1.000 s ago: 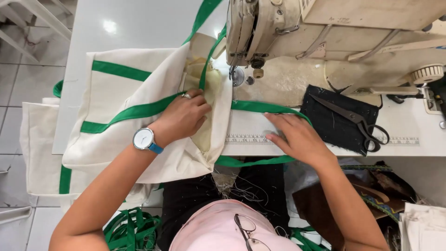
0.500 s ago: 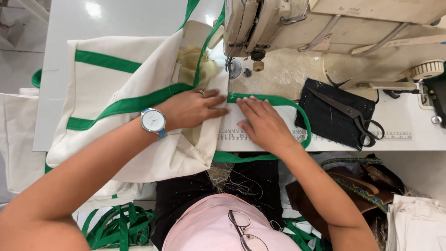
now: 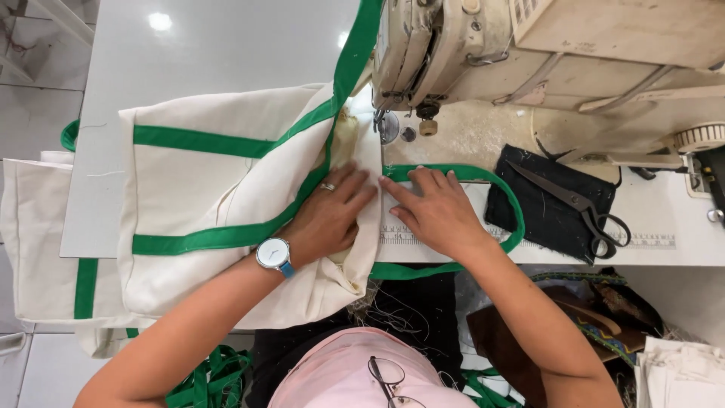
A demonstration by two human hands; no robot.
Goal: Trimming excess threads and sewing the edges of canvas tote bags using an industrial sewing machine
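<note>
Two hands lie flat on the sewing table. The left hand (image 3: pixel 330 219) is open, with its fingers spread and pressed down on the cream cloth bag with green strap trim (image 3: pixel 219 211). It grips nothing. A silver ring (image 3: pixel 328 187) sits on one finger, and a round white watch with a blue band (image 3: pixel 272 254) is on the wrist. The right hand (image 3: pixel 434 211) is open too, palm down, just beside the left hand. Its fingertips touch the edge of the bag where the cloth is folded, and it lies on the white table top (image 3: pixel 664 219).

The bag is spread over the left part of the table, with one corner right under the needle of the old cream metal sewing machine (image 3: pixel 544 53). A loop of green strap (image 3: pixel 513 219) curves around the right hand.

To the right lies a black cloth patch (image 3: pixel 540 208), and a pair of dark metal scissors (image 3: pixel 581 208) rests on it. More green strap (image 3: pixel 208 381) is piled low down near the person's lap.
</note>
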